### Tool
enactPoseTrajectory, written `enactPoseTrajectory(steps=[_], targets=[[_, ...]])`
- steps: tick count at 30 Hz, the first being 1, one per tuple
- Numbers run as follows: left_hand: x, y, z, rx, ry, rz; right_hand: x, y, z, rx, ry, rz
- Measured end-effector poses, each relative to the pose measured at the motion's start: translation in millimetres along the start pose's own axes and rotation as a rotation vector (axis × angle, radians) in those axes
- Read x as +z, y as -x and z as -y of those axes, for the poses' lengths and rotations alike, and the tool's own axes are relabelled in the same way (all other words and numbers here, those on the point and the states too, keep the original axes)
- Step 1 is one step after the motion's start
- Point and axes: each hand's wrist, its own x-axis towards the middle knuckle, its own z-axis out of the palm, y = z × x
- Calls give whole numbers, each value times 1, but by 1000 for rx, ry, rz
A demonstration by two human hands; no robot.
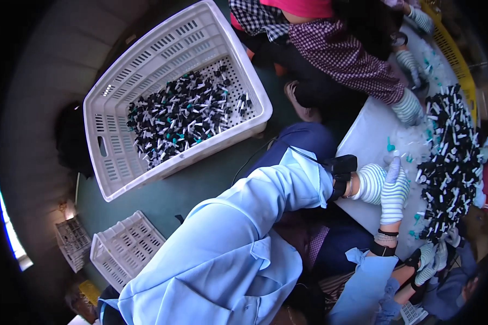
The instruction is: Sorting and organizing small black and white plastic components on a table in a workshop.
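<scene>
My left hand (371, 184), in a white glove with grey-green stripes, is over the near edge of a pale work table (358, 130). Touching or just beside it is my right hand (395, 196), in a matching glove, its fingers drawn together. A small white tip shows at the right hand's upper end; whether it is a held piece I cannot make out. The left hand's fingers are mostly hidden behind the right. Beyond both hands lies a long heap of small black-and-white plastic parts (450, 162). A loose green piece (390, 145) lies near my fingertips.
A large white crate (181, 157) with similar parts stands at the left, and a smaller white basket (126, 246) is below it. One co-worker's gloved hand (408, 108) works at the table's far side; other gloved hands (429, 262) are at lower right. A yellow crate (450, 49) borders the heap.
</scene>
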Motion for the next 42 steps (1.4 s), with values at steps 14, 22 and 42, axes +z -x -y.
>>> enactPoseTrajectory(steps=[14, 22, 42], targets=[[-1, 11, 12, -18, -69, -27, 0, -7, -39, 175, -423, 175], [-64, 66, -6, -86, -93, -35, 2, -11, -31, 154, -315, 48], [-141, 25, -54, -734, 444, 420, 44, 15, -235, 677, -833, -750]])
